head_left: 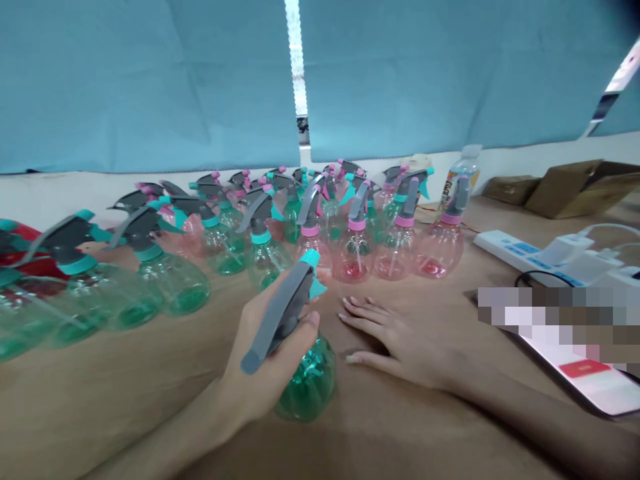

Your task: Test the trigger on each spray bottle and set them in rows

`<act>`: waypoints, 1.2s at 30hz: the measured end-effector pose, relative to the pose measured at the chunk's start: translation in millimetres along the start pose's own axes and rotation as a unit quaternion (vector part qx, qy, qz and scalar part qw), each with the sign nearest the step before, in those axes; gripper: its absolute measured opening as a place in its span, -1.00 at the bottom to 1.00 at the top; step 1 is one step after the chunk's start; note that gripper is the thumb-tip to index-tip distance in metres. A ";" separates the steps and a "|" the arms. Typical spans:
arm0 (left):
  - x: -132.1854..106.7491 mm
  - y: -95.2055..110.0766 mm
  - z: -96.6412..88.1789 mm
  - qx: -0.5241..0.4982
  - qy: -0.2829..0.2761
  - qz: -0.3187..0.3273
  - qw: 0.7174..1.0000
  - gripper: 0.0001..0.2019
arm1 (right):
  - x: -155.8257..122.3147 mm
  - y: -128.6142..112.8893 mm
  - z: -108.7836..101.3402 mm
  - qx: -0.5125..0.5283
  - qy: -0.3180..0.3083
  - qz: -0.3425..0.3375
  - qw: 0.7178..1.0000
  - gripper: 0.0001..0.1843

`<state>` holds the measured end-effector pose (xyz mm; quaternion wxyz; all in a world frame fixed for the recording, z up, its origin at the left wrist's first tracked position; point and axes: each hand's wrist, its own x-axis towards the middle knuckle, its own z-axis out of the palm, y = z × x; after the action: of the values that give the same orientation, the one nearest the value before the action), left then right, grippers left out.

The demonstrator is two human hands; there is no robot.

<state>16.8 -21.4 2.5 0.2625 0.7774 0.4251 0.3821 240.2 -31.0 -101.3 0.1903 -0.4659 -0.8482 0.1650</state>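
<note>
My left hand (265,360) is wrapped round the neck of a green spray bottle (310,383), just under its grey trigger head with a turquoise nozzle. The bottle's base is on or close to the table; I cannot tell which. To the right of it, my right hand (387,337) lies flat on the brown tabletop (370,433), fingers spread and holding nothing. Beyond both hands stand several more spray bottles: green ones (175,287) with turquoise collars on the left, and pink ones (355,257) with pink collars towards the right.
A phone (580,363) with its screen lit lies at the right, below a white power strip (525,253) with plugged-in chargers and cables. Behind are a labelled clear drink bottle (467,167) and an open cardboard box (575,190). Blue cloth (400,73) covers the back.
</note>
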 end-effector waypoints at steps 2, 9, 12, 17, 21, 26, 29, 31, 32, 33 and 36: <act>0.0 -1.8 1.7 -0.015 -0.012 0.000 1.000 -0.90 | -0.2 -1.3 -0.5 -0.004 -0.005 0.003 1.000 -0.24; 1.4 -4.4 4.4 -0.032 -0.013 -0.015 0.999 -0.92 | 0.3 -3.5 -3.2 -0.008 -0.012 0.008 1.000 -0.24; 0.8 -2.3 3.2 -0.037 -0.011 -0.013 0.999 -0.92 | 0.7 -3.7 -3.9 -0.012 -0.019 0.009 1.000 -0.23; -0.4 -1.5 1.4 -0.050 -0.031 -0.014 0.998 -0.90 | -0.2 -3.2 -2.3 -0.005 -0.007 0.004 1.000 -0.24; 0.9 -2.7 2.0 -0.061 -0.031 -0.005 0.998 -0.89 | -1.0 -2.4 -1.4 -0.001 0.005 -0.002 1.000 -0.27; 2.1 -1.4 3.3 -0.055 -0.023 -0.007 0.998 -0.93 | -0.5 -2.8 -2.4 -0.011 -0.008 0.002 1.000 -0.26; 1.1 -1.0 3.4 -0.049 -0.020 -0.008 0.999 -0.93 | 0.0 -2.8 -2.0 -0.015 -0.013 0.005 1.000 -0.24; 0.5 -1.1 3.3 -0.048 -0.019 -0.011 0.999 -0.93 | 0.0 -2.5 -1.3 -0.016 -0.012 0.004 1.000 -0.24; 0.4 -1.0 3.2 -0.049 -0.019 -0.011 0.999 -0.93 | -0.1 -2.3 -1.0 -0.017 -0.012 0.004 1.000 -0.24; 0.5 -1.0 3.2 -0.051 -0.020 -0.009 0.998 -0.93 | -0.2 -2.3 -0.9 -0.016 -0.011 0.004 1.000 -0.25; 1.3 -0.7 3.2 -0.059 -0.022 -0.003 0.998 -0.91 | -0.6 -2.9 -1.5 -0.005 -0.008 0.006 1.000 -0.26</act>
<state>19.6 -20.1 0.7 0.3182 0.7677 0.3980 0.3887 239.1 -32.8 -98.8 0.1799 -0.4703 -0.8480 0.1652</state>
